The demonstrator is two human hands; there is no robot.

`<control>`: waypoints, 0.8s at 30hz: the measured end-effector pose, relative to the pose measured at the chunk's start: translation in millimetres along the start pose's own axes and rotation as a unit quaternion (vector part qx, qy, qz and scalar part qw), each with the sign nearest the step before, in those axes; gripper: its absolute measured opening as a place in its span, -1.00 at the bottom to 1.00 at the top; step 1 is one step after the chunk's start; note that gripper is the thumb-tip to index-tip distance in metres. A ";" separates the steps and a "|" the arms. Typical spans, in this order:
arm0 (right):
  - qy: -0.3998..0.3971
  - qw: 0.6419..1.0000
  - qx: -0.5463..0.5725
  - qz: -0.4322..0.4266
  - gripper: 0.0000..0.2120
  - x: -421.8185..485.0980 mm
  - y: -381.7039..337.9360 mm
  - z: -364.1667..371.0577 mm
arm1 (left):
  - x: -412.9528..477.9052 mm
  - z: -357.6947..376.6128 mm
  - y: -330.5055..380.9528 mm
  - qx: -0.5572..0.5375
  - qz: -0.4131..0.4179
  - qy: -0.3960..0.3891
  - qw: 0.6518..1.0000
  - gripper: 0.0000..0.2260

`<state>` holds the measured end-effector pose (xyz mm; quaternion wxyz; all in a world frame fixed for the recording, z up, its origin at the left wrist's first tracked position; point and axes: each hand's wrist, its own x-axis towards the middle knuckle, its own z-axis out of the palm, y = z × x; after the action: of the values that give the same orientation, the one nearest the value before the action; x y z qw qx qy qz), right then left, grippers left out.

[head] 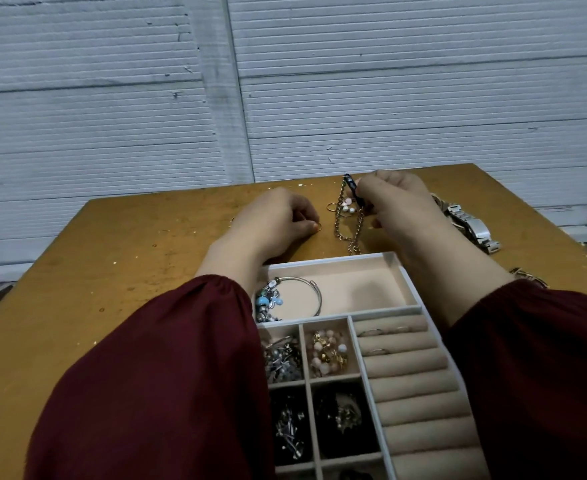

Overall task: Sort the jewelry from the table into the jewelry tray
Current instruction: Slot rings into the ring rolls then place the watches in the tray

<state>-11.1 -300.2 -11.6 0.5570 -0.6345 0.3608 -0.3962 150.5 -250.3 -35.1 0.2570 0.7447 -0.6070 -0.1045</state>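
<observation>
Fingers [306, 221] of the left hand [271, 220] pinch a small ring [317, 227] on the surface [146, 244]; the right hand [399, 202] grips a chain [340, 223]. This looks like the pickup step; next, each piece needs its own tray [320, 260] slot.

Person's arms, head view. Left sleeve [153, 375]: dark red matte cloth, cut full and loose, falling in broad soft folds. Left cuff [217, 284]: the cloth is drawn into fine, close gathers along a rounded edge that ends above the wrist. Right sleeve [545, 382]: the same dark red cloth, equally full, deeper in shade toward the frame corner. Right cuff [517, 289]: gathered likewise, with small puckers at the hem. Beyond each cuff the forearm is bare down to the left hand [274, 220] and right hand [396, 202].
</observation>
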 end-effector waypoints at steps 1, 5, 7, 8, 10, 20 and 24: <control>0.002 1.000 -0.009 -0.001 -0.72 0.5 1.0 -0.1 | 0.3 0.7 0.3 0.002 -0.002 -0.003 1.000 -0.96; 0.010 1.000 -0.026 -0.004 -0.72 0.9 2.7 -0.8 | 1.5 4.1 2.4 -0.012 -0.024 -0.014 1.000 -0.96; 0.009 0.999 -0.033 -0.005 -0.75 0.2 2.8 -0.9 | 0.9 4.8 3.6 -0.014 -0.035 -0.019 0.999 -0.95; 0.008 0.999 -0.034 -0.004 -0.77 -0.4 3.0 -1.2 | 0.2 4.5 4.3 -0.011 -0.037 -0.018 0.999 -0.95; 0.007 0.999 -0.036 -0.006 -0.83 -0.5 3.7 -2.2 | -1.4 2.9 6.3 0.003 -0.036 -0.012 0.999 -0.94; 0.006 0.998 -0.068 -0.009 -0.91 3.0 10.7 -3.4 | -3.9 3.6 15.2 0.107 -0.015 0.019 0.994 -0.91; -0.003 0.998 -0.069 -0.003 -0.93 4.0 14.5 -3.1 | -4.3 2.7 18.8 0.120 -0.022 0.026 0.992 -0.89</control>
<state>-12.4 -306.8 -25.4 0.5115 -0.6740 0.3838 -0.3698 132.2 -249.3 -28.5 0.1795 0.7856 -0.5918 -0.0174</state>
